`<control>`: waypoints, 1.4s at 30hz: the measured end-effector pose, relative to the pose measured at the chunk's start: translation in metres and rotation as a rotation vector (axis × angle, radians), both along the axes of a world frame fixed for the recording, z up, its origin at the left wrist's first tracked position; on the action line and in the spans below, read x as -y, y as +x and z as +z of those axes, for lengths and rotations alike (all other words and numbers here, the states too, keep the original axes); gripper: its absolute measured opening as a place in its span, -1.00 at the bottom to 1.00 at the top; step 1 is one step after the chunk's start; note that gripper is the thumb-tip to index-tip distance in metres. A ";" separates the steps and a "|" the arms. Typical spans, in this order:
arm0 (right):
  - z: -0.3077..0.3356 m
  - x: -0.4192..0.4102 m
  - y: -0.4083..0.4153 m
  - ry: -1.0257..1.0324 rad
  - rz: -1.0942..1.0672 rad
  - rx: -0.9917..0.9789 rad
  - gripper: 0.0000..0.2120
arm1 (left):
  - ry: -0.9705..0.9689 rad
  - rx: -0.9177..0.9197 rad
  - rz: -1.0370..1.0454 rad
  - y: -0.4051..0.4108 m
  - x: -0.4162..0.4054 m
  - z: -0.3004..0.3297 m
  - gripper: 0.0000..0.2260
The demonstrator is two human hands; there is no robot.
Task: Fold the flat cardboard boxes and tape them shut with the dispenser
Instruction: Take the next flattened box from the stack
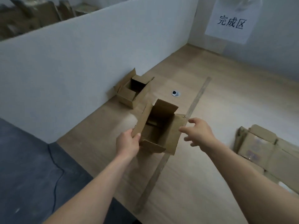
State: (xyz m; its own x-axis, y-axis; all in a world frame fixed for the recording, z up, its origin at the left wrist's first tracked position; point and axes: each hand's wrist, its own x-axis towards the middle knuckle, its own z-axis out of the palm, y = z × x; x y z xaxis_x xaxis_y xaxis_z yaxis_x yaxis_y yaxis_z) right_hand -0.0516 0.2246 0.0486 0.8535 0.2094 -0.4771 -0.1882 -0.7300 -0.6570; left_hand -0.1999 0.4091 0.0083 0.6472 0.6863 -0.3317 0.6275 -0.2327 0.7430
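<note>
While left hand (pixel 128 143) pinching open box (pixel 160 126) flap, right hand (pixel 199 131) fingers spread, released.

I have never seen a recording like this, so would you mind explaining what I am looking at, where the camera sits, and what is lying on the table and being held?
There is no machine here: a person works with two bare hands, and the single picture comes from a wide-angle camera worn on their head, looking forward and down.

The left hand grips one long flap of an opened brown cardboard box, whose top flaps stand open. The right hand hovers beside the box's right wall with its fingers spread, holding nothing.

On the light wooden table a second open brown cardboard box sits against the white partition wall. A stack of flat, unfolded cardboard boxes lies at the right edge. A small round cable hole is set in the tabletop. On the far wall hangs a white paper sign with Chinese characters. No tape dispenser is in view.
</note>
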 end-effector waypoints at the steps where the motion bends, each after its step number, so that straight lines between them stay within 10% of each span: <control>1: -0.002 -0.014 -0.003 0.065 -0.037 -0.051 -0.43 | -0.039 -0.003 0.000 0.002 -0.017 -0.001 -0.65; 9: -0.021 -0.104 -0.036 0.238 -0.032 -0.219 -0.93 | -0.150 0.006 0.083 -0.007 -0.113 0.008 -0.92; 27: -0.041 -0.244 -0.029 0.421 -0.098 -0.406 -0.91 | 0.242 -0.009 0.342 0.005 -0.241 -0.019 -0.82; 42: -0.041 -0.202 -0.034 0.480 -0.155 -0.393 -0.64 | 0.119 0.074 0.557 -0.021 -0.192 -0.023 -0.71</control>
State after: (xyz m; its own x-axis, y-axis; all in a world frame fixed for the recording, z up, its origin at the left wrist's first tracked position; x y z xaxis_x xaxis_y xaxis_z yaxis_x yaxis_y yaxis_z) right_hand -0.0859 0.4265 0.0073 0.6716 0.3654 -0.6446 -0.5613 -0.3169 -0.7645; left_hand -0.2207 0.6014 -0.0147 0.1963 0.9603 -0.1982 0.6265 0.0327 0.7788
